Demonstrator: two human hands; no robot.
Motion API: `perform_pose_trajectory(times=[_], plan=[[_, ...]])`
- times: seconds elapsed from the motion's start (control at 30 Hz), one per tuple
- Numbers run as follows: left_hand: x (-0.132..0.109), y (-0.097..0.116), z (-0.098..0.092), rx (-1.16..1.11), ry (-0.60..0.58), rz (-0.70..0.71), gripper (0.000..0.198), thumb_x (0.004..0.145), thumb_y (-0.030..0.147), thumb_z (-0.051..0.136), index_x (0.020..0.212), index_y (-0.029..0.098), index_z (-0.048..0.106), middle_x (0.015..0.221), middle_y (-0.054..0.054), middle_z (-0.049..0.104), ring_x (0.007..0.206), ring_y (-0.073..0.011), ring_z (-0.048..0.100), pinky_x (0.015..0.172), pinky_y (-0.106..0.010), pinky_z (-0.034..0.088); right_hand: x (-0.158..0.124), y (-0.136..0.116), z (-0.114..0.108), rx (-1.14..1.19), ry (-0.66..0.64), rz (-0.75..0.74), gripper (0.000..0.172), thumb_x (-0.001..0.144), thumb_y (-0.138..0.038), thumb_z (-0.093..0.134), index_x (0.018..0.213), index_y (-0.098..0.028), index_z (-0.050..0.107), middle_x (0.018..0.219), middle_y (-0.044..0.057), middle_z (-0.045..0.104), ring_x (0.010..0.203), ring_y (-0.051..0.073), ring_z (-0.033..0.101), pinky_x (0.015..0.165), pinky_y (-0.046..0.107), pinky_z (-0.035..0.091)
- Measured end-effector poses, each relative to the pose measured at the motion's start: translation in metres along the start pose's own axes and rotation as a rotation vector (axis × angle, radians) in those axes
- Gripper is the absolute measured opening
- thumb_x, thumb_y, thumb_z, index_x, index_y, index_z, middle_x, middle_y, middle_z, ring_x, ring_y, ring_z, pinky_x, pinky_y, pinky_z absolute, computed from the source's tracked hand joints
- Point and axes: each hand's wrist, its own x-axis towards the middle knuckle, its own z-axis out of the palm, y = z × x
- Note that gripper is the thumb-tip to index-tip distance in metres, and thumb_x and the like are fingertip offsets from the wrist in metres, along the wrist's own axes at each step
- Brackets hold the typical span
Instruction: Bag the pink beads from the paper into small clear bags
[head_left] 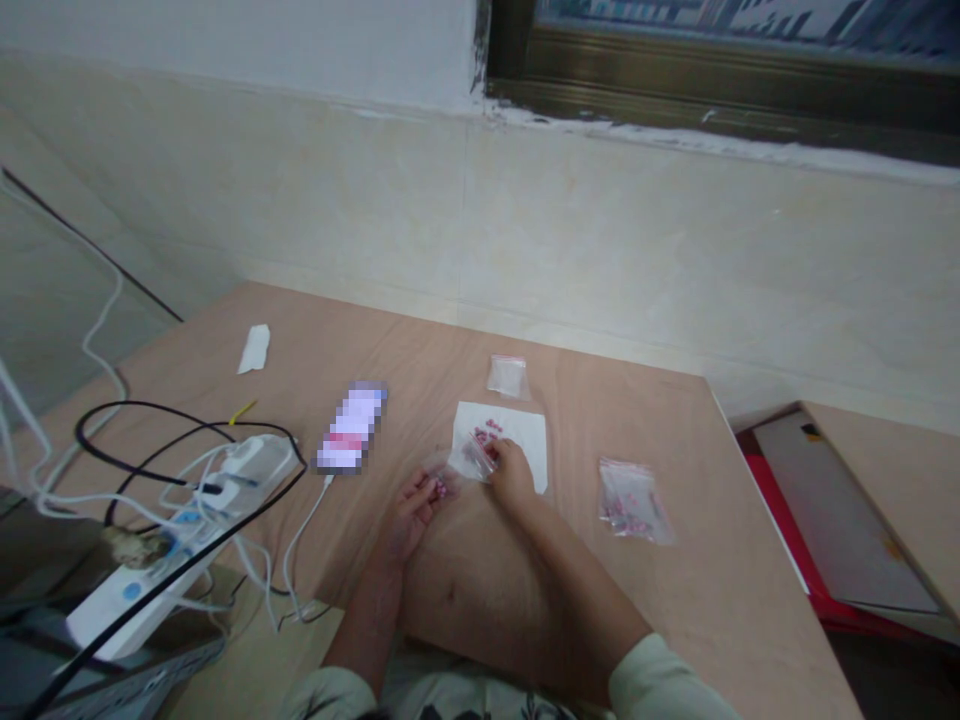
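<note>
My left hand [412, 512] is closed around the lower part of a small clear zip bag [469, 462], with several pink pieces showing by its fingertips. The bag's upper end reaches over a white sheet of paper [534, 440]. On that sheet lie several small pink pieces [491, 427]. My right hand [513, 472] is over the paper, its fingers pressed together beside the bag's mouth and the pink pieces. What the right fingertips pinch, if anything, is hidden. To the right lies a bag of pink pieces [634, 502].
An empty-looking clear bag [508, 376] lies behind the paper. At left are a phone [351, 428] on a charging cable, a white scrap [254, 348], and a power strip [187, 540] among tangled cables. A wall [450, 220] borders the wooden table [720, 600].
</note>
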Motion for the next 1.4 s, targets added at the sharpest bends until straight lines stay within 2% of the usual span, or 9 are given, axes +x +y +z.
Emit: perform_pose_trajectory(times=[0.17,0.37,0.5,0.6,0.77,0.97,1.1,1.23,1.4], plan=[[-0.001,0.0,0.006,0.023,0.012,-0.017,0.022,0.069,0.012,0.056,0.091,0.014,0.06,0.08,-0.003,0.064,0.07,-0.0114,0.058,0.077,-0.027,0.043,0.004,-0.002,-0.019,0.249,0.093,0.157,0.016,0.064,-0.03,0.055,0.069,-0.016,0.06,0.063,0.002,0.058,0.056,0.013,0.047,0.055,0.024,0.036],[-0.002,0.001,0.009,0.011,0.04,-0.012,0.022,0.067,0.009,0.058,0.088,0.014,0.061,0.074,-0.001,0.064,0.065,-0.0084,0.057,0.071,-0.021,0.045,0.002,-0.02,-0.033,0.462,-0.1,0.127,0.022,0.063,-0.038,0.056,0.065,-0.016,0.061,0.064,0.001,0.059,0.048,0.009,0.042,0.049,0.022,0.032],[-0.003,0.001,0.009,0.04,0.054,-0.004,0.019,0.066,0.009,0.059,0.085,0.014,0.062,0.076,-0.001,0.064,0.065,-0.0086,0.058,0.072,-0.021,0.045,-0.003,-0.025,-0.033,0.498,-0.13,0.161,0.024,0.063,-0.04,0.056,0.065,-0.017,0.062,0.059,-0.001,0.058,0.047,0.009,0.041,0.048,0.022,0.032],[-0.003,0.0,0.007,0.04,0.048,-0.005,0.02,0.065,0.01,0.061,0.085,0.015,0.062,0.076,0.0,0.065,0.065,-0.0083,0.058,0.073,-0.021,0.045,-0.008,-0.029,-0.035,0.486,-0.153,0.123,0.026,0.066,-0.042,0.053,0.066,-0.017,0.063,0.06,0.0,0.059,0.053,0.011,0.046,0.052,0.023,0.034],[-0.003,-0.003,0.005,0.065,0.05,0.018,0.02,0.065,0.01,0.061,0.084,0.017,0.062,0.082,-0.001,0.066,0.073,-0.01,0.06,0.075,-0.02,0.044,-0.023,-0.042,-0.041,0.426,-0.191,0.023,0.027,0.075,-0.038,0.044,0.08,-0.02,0.064,0.082,0.004,0.062,0.076,0.016,0.053,0.063,0.027,0.04],[-0.009,0.011,0.016,0.244,0.021,0.124,0.028,0.062,0.015,0.063,0.09,0.014,0.062,0.097,-0.006,0.063,0.097,-0.0201,0.053,0.086,-0.027,0.037,-0.034,-0.048,-0.051,0.248,-0.119,-0.154,0.02,0.075,-0.02,0.045,0.084,-0.02,0.063,0.084,0.006,0.061,0.082,0.017,0.052,0.075,0.031,0.038],[-0.007,0.029,0.035,0.533,0.05,0.169,0.024,0.065,0.023,0.061,0.088,0.02,0.062,0.088,-0.002,0.065,0.081,-0.0176,0.058,0.073,-0.025,0.042,-0.034,-0.053,-0.061,0.194,-0.197,-0.221,0.02,0.075,-0.018,0.045,0.083,-0.021,0.063,0.082,0.005,0.061,0.081,0.017,0.052,0.073,0.031,0.038],[-0.003,0.042,0.056,0.842,-0.096,0.176,0.011,0.064,0.024,0.06,0.073,0.018,0.064,0.071,-0.001,0.064,0.068,-0.0159,0.057,0.063,-0.023,0.042,-0.035,-0.056,-0.068,0.272,-0.156,-0.128,0.014,0.071,-0.02,0.051,0.079,-0.02,0.062,0.077,0.004,0.062,0.072,0.015,0.054,0.065,0.027,0.04],[-0.005,0.045,0.066,0.957,-0.12,0.214,0.013,0.069,0.028,0.054,0.074,0.017,0.06,0.069,-0.001,0.062,0.067,-0.0158,0.056,0.06,-0.023,0.041,-0.038,-0.049,-0.073,0.359,-0.006,0.035,0.008,0.067,-0.022,0.055,0.072,-0.017,0.056,0.068,0.002,0.058,0.063,0.013,0.052,0.058,0.024,0.039]])
